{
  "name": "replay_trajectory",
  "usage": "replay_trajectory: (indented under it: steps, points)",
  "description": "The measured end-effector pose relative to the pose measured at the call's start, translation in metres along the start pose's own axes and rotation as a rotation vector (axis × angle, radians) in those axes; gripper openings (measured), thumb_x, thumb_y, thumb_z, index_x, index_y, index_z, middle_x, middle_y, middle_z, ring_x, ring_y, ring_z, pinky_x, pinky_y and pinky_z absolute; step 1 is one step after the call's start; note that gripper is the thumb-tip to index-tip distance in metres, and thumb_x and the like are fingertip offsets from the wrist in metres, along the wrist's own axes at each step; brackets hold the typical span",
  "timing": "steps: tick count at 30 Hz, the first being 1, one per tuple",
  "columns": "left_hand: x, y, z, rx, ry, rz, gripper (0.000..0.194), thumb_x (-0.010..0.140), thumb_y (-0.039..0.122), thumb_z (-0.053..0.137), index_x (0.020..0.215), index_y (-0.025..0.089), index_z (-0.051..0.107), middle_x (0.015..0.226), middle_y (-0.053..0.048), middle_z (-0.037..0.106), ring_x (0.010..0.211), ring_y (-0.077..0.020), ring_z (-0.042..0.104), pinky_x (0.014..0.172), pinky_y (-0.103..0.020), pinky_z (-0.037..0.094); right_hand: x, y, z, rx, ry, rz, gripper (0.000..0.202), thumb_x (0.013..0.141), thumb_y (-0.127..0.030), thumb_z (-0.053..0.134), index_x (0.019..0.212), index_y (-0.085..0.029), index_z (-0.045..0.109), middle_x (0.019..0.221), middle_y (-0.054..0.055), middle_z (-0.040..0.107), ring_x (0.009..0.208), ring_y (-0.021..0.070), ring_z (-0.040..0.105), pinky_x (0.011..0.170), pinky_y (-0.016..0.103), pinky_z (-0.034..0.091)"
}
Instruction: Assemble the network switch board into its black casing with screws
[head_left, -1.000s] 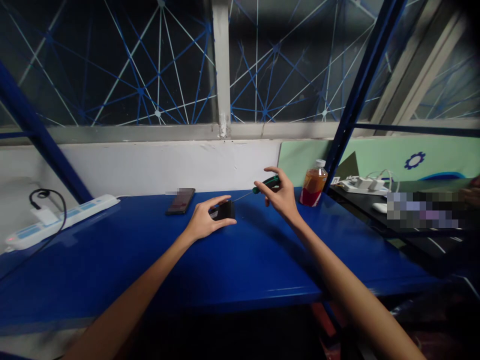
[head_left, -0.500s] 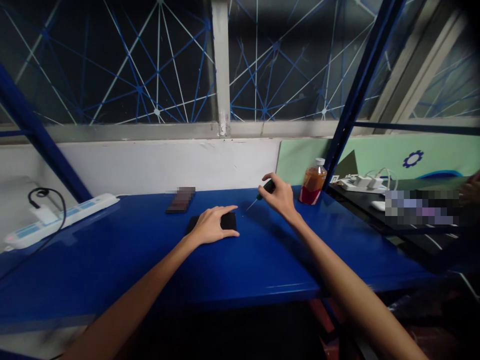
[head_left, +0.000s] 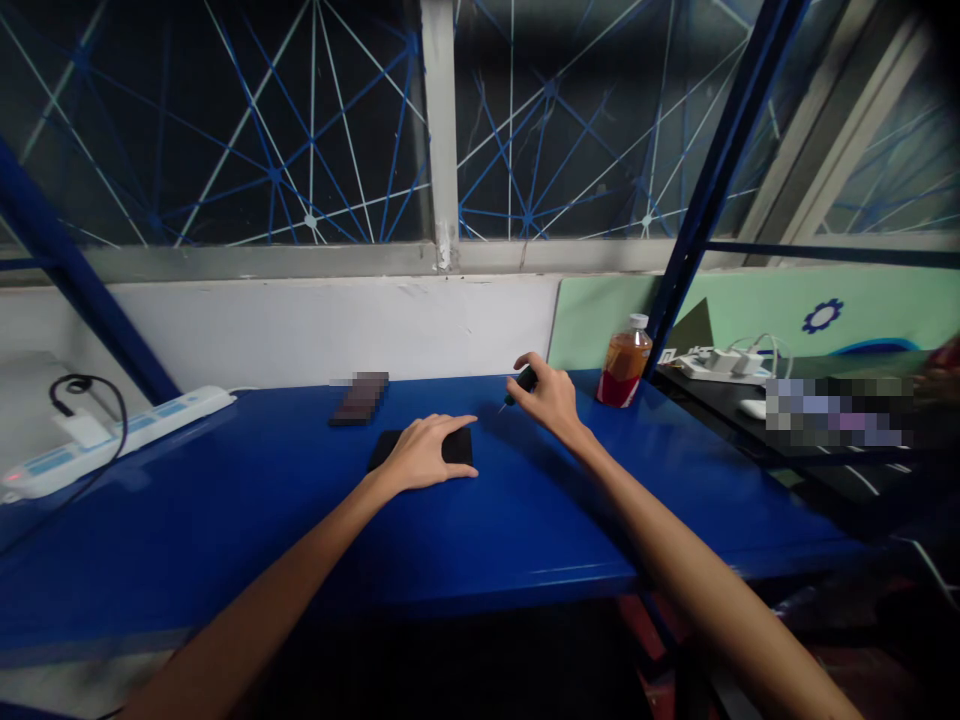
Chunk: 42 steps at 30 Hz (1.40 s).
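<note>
My left hand (head_left: 421, 455) rests over a flat black rectangular object (head_left: 457, 446) on the blue table, thumb along its near edge and fingers along its far edge. Its left part peeks out past my wrist. In my right hand (head_left: 551, 395) is a screwdriver (head_left: 522, 385) with a dark green handle, held up above the table. Its thin shaft slants down and left, the tip apart from the black object. My palm and fingers hide part of the handle.
Behind my left hand lies a dark, partly blurred flat object (head_left: 361, 399). A white power strip (head_left: 161, 425) with a plugged-in black cord runs along the left. A bottle of orange drink (head_left: 626, 362) stands at the back right, beside a blue frame post (head_left: 694, 190).
My right hand has shifted slightly to the left with the screwdriver, and less of the shaft shows. My left hand stays on the black object.
</note>
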<state>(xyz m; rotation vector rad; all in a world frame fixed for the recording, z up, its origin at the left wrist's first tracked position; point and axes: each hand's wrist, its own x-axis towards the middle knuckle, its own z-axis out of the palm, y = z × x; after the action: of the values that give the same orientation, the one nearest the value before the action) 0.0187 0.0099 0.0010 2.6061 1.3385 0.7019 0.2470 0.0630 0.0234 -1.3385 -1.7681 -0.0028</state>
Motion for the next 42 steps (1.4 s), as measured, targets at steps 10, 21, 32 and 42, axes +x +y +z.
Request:
replay_trajectory:
  steps: [10, 21, 32, 42]
  points:
    - [0.002, -0.001, 0.004, -0.118, 0.068, -0.005, 0.053, 0.079, 0.056, 0.063, 0.125, 0.03, 0.058, 0.122, -0.008, 0.062, 0.11, -0.0291, 0.057, 0.092, -0.043, 0.046, 0.002, -0.005, -0.008, 0.086, 0.053, 0.028, 0.019, 0.075, -0.037, 0.059, 0.09, -0.025, 0.061, 0.059, -0.001, 0.062, 0.056, 0.0175, 0.057, 0.057, 0.028, 0.041]
    - [0.007, -0.009, 0.009, -0.136, 0.233, 0.004, 0.012, 0.082, 0.032, 0.066, 0.089, 0.024, 0.073, 0.097, -0.003, 0.072, 0.091, -0.0229, 0.065, 0.087, -0.039, 0.05, 0.001, -0.013, -0.013, 0.427, 0.03, 0.056, 0.021, 0.076, -0.035, 0.06, 0.09, -0.019, 0.06, 0.049, -0.003, 0.059, 0.042, 0.013, 0.055, 0.047, 0.023, 0.042]
    - [0.008, -0.011, 0.012, -0.228, 0.281, 0.053, 0.008, 0.081, 0.026, 0.068, 0.08, 0.022, 0.074, 0.085, -0.004, 0.073, 0.081, -0.0201, 0.066, 0.076, -0.032, 0.051, -0.001, -0.016, -0.013, 0.441, 0.034, 0.048, 0.02, 0.077, -0.034, 0.061, 0.09, -0.019, 0.06, 0.049, -0.004, 0.058, 0.042, 0.0121, 0.055, 0.045, 0.021, 0.041]
    - [0.008, -0.007, 0.009, -0.248, 0.298, 0.055, 0.01, 0.083, 0.022, 0.065, 0.079, 0.021, 0.074, 0.084, -0.003, 0.072, 0.08, -0.0187, 0.066, 0.076, -0.031, 0.05, -0.002, -0.017, -0.013, 0.454, 0.048, 0.045, 0.019, 0.078, -0.033, 0.061, 0.09, -0.019, 0.06, 0.05, -0.004, 0.059, 0.04, 0.0112, 0.054, 0.045, 0.021, 0.041]
